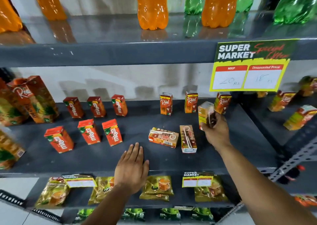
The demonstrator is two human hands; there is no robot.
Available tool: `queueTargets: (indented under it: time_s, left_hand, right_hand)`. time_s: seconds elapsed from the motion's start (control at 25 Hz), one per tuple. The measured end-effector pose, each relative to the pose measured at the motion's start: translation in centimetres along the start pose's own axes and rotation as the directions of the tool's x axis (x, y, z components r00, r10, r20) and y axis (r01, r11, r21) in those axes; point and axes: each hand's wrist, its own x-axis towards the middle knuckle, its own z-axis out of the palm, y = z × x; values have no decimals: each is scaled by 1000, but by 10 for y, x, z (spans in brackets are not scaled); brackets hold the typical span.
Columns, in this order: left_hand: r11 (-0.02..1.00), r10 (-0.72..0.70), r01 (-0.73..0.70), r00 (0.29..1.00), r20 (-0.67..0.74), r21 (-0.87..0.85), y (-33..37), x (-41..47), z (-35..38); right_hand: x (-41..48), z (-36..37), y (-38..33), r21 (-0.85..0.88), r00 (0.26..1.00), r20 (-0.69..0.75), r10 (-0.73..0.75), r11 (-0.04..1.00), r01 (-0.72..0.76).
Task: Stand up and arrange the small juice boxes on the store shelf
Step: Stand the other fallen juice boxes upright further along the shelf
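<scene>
My right hand (216,132) grips a small Real juice box (204,113) and holds it upright just above the grey middle shelf (137,158), in front of the rightmost of three standing Real boxes (222,103). Two more small Real boxes lie flat on the shelf: one on its side (163,137), one pointing toward me (188,139). My left hand (131,168) rests flat and empty at the shelf's front edge, fingers together. Several red Maaza boxes (89,131) stand in two rows at the left.
Large Real cartons (32,98) stand at the far left. Orange and green soda bottles (152,7) line the upper shelf. A yellow price sign (248,67) hangs from its edge. Tea packets (158,187) fill the shelf below. A neighbouring rack (298,116) holds more boxes.
</scene>
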Motion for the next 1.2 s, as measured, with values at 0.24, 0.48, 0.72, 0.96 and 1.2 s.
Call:
queueTargets:
  time_s: [0.24, 0.48, 0.72, 0.96, 1.2]
  left_hand:
    - [1000, -9, 9, 1000, 2, 3, 2, -1, -3]
    - [1000, -23, 23, 1000, 1, 15, 5, -2, -5]
    - [999, -28, 28, 1000, -3, 16, 4, -3, -5]
    - [999, -31, 31, 1000, 0, 23, 5, -4, -6]
    - [999, -31, 30, 1000, 6, 13, 4, -3, -6]
  right_hand:
    - [-2, -12, 23, 20, 999, -43, 23, 1000, -22]
    - [-5, -8, 30, -33, 992, -109, 64, 997, -68]
    - [-10, -6, 26, -76, 989, -147, 18, 997, -30]
    - [-14, -6, 31, -298, 994, -109, -11, 954, -22]
    - [9, -44, 24, -426, 962, 13, -273, 869, 252]
